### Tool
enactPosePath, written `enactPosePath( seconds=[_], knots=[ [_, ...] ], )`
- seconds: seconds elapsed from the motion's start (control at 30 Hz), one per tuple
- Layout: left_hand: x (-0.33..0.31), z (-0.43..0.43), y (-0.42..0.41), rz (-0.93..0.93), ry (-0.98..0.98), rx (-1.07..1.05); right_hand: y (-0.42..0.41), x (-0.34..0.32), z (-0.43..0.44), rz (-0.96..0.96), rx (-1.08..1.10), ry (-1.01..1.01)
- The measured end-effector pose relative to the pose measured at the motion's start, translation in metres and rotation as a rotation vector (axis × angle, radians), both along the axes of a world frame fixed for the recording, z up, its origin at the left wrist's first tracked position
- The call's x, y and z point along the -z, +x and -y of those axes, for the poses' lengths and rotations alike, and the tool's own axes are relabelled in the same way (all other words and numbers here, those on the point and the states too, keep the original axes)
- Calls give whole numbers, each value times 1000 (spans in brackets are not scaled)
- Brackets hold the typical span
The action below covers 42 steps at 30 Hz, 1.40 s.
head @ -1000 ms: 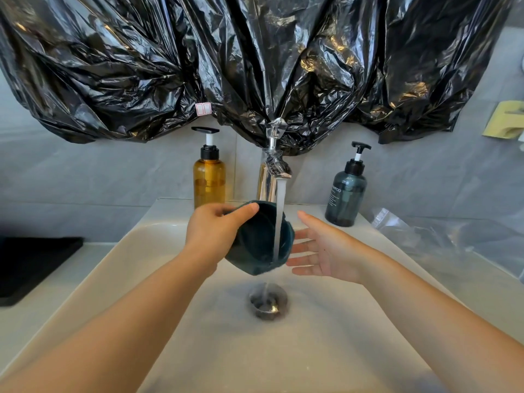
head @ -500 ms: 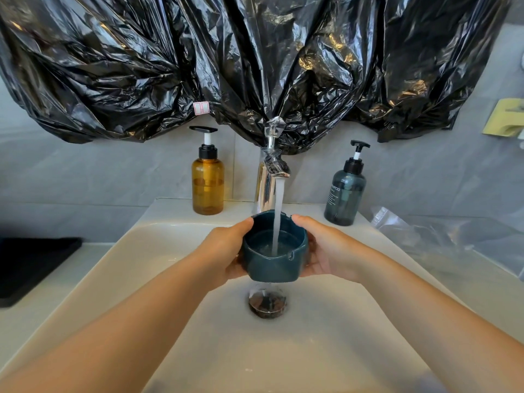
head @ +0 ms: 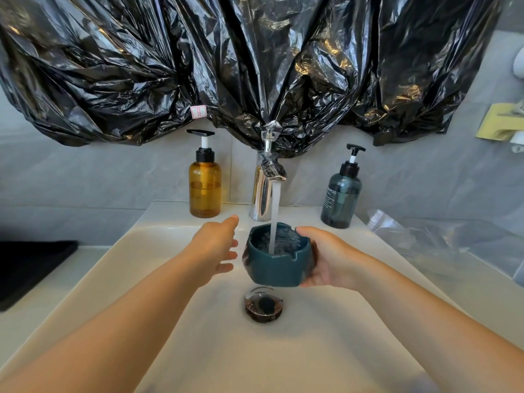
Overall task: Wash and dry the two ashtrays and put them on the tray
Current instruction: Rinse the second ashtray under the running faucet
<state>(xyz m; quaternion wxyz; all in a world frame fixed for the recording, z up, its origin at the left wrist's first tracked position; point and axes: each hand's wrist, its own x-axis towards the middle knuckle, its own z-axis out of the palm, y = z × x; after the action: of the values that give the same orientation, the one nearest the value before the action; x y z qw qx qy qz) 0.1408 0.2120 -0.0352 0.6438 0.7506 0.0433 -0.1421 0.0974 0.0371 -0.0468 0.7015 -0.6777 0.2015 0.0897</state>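
Right grip (head: 329, 259) alone clasps the teal ashtray (head: 276, 265), upright under the faucet (head: 268, 180) stream above the sink (head: 158, 251) drain; left grip (head: 217, 248) hovers spread just beside it. Filling and wet, it could slip from that one-sided hold and chip.

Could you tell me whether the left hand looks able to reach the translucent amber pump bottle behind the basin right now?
Probably yes: the left hand is open and empty, and the translucent amber pump bottle stands just beyond it with nothing between.
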Motion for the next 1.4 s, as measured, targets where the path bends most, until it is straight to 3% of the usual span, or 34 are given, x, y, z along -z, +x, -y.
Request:
enactPosePath(
  seconds=[0.5,0.63,0.7,0.8,0.93,1.17,1.33,1.4],
  knots=[
    [-1,1,-2,29,-20,5,-1,-5,-15,46,14,67],
    [-3,0,-5,146,9,60,-1,-7,-12,64,45,22],
    [-2,-1,-8,299,63,147,1,-6,-8,80,56,-11],
    [-1,-3,-9,534,307,347,5,-6,-5,131,110,-16],
    [-3,-3,-13,583,491,507,5,-6,-1,144,163,-37],
    [1,-11,-11,194,21,493,5,-4,5,90,80,-62],
    [-2,-16,-6,-195,-301,342,9,-3,14,135,-30,-258],
    [-3,-16,-5,-277,-358,318,10,0,15,167,-107,-212]
  ],
)
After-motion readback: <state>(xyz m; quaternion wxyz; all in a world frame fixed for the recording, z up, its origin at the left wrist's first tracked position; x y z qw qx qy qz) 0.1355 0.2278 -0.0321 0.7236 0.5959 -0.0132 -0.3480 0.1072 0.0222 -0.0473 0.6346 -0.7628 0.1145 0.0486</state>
